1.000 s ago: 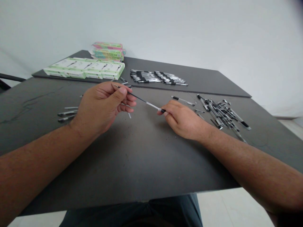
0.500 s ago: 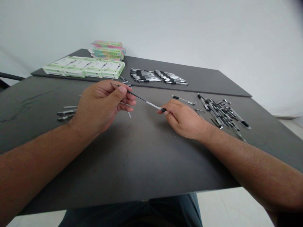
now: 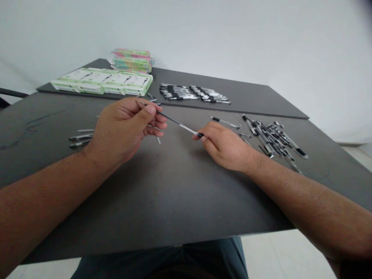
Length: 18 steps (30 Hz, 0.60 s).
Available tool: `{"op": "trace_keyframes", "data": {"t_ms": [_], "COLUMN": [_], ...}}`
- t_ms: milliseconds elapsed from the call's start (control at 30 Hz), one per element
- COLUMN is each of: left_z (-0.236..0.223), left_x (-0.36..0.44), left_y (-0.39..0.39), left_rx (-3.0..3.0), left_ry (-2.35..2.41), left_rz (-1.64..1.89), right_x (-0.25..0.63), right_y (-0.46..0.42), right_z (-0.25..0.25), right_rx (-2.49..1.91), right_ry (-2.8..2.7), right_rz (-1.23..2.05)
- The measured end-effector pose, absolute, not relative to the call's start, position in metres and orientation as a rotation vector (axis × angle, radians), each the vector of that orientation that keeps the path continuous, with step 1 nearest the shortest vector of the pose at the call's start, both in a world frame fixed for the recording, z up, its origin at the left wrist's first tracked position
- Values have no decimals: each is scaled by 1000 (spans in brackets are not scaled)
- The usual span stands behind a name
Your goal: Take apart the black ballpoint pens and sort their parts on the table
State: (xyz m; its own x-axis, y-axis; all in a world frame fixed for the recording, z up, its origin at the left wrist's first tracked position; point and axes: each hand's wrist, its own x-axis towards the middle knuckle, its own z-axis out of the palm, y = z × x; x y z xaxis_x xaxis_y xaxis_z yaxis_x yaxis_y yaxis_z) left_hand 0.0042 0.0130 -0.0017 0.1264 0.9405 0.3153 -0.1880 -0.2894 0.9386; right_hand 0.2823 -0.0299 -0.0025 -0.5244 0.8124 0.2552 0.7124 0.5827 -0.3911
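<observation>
A thin pen refill (image 3: 170, 118), dark with ink for most of its length and clear near one end, slants between my hands above the table. My left hand (image 3: 124, 130) pinches it near its pointed tip between thumb and forefinger, the other fingers loosely curled. The clear end meets a pen barrel (image 3: 200, 135), of which only a short black and clear piece shows. My right hand (image 3: 225, 147) is closed around that barrel and hides the rest. Whether the refill's end is inside the barrel or only touching it, I cannot tell.
Loose pen parts (image 3: 273, 139) lie heaped on the right. Pens in two rows (image 3: 192, 93) rest on a raised dark board (image 3: 250, 97). White-green boxes (image 3: 104, 81) and a stack of colourful packs (image 3: 132, 60) stand back left. More pen pieces (image 3: 80, 141) lie beside my left wrist.
Both hands and the refill keep the same position. The view has shifted very slightly.
</observation>
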Motion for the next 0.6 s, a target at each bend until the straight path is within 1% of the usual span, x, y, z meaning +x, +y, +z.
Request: {"op": "trace_keyframes", "data": {"t_ms": [300,433,533,600], "left_z": [-5,-3,-7,-14], "left_x": [3,1,1,2], "left_y": [9,4,5,6], "left_rx": [1483,1720,1886,1913], "left_ry": [832,913,945,895], "left_rz": [1251,1013,826,771], "right_x": [280,275,271,268], "right_y": [-30,-32,-37,-40], "right_z": [-4,-6,-2,2], "right_rx": [-1209,-1166,-1226,-1266], "right_ry": [-2410,-2335,-2256,-2210], "right_rz": [312,345,442,525]}}
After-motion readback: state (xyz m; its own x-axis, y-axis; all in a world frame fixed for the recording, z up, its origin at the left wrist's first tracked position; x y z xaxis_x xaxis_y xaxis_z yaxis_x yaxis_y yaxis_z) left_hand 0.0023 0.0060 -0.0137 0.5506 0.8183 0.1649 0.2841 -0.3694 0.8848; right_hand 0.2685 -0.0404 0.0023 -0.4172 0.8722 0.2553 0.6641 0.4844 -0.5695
